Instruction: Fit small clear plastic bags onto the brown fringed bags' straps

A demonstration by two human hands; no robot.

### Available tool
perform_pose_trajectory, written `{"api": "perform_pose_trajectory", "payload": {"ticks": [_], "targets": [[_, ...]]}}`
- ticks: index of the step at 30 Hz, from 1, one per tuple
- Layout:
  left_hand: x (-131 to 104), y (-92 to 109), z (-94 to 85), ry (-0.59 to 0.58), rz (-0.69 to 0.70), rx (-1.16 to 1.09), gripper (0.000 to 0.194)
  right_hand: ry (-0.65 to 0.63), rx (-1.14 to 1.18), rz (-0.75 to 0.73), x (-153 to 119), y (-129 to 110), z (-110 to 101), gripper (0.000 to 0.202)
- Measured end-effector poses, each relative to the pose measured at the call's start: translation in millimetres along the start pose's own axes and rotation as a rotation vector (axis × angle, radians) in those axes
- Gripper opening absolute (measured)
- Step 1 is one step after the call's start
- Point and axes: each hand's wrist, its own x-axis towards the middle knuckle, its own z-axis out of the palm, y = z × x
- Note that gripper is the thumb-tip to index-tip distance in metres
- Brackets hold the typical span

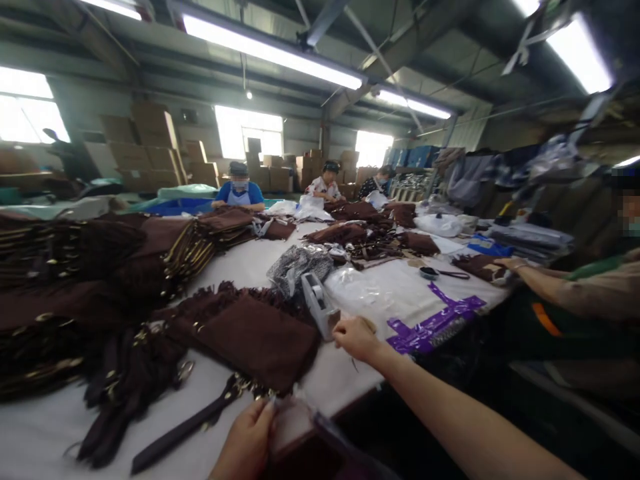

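My left hand (247, 437) is closed in a pinch at the table's front edge, at one end of a clear plastic piece (327, 423) that trails down to the right, blurred. My right hand (357, 337) has its fingers pressed together at the front end of a grey tape dispenser (316, 303); whatever is between them is too small to tell. A dark brown fringed bag (260, 337) lies flat between the hands and the brown piles. By my left hand, a dark strap (187, 427) with metal clasps lies on the white table (230, 263).
Stacked brown bags (100, 267) with gold-coloured hardware fill the left. Purple plastic packaging (435, 323) and clear plastic bags (360, 287) lie to the right. A co-worker's arm (545, 283) reaches in from the right over brown cloth. Several people sit across the table.
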Motion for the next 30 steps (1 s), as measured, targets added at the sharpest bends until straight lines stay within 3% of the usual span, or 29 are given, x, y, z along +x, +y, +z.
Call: {"api": "perform_pose_trajectory", "payload": {"ticks": [3, 6, 8, 12, 17, 24, 26, 30], "targets": [[-13.8, 19.0, -1.7, 0.049, 0.066, 0.202, 0.027, -0.225, 0.185, -0.05, -32.5, -11.7, 28.7, 0.018], [-23.5, 32.0, -4.4, 0.097, 0.164, 0.412, 0.023, -0.413, 0.44, -0.004, -59.4, -29.7, 64.8, 0.018], [-28.3, 32.7, -5.6, 0.11, 0.209, 0.511, 0.024, -0.436, 0.465, -0.003, -66.4, -39.7, 86.8, 0.017], [-33.6, 22.8, -6.5, 0.142, 0.27, 0.675, 0.028, -0.331, 0.312, -0.081, -60.2, -47.8, 115.2, 0.02], [-34.3, 10.2, -5.6, 0.227, 0.351, 0.866, 0.022, -0.263, 0.055, -0.066, -53.1, -49.4, 124.7, 0.021], [-29.7, -6.6, -3.4, 0.248, 0.544, 0.893, 0.019, -0.301, -0.023, 0.011, -54.4, -52.4, 123.6, 0.019], [-28.6, -12.3, -3.1, 0.305, 0.605, 0.901, 0.017, -0.305, -0.036, 0.017, -54.3, -53.9, 123.2, 0.019], [-25.5, -22.9, -7.7, 0.443, 0.756, 0.899, 0.033, -0.314, -0.01, 0.036, -52.9, -57.5, 123.2, 0.019]]}}
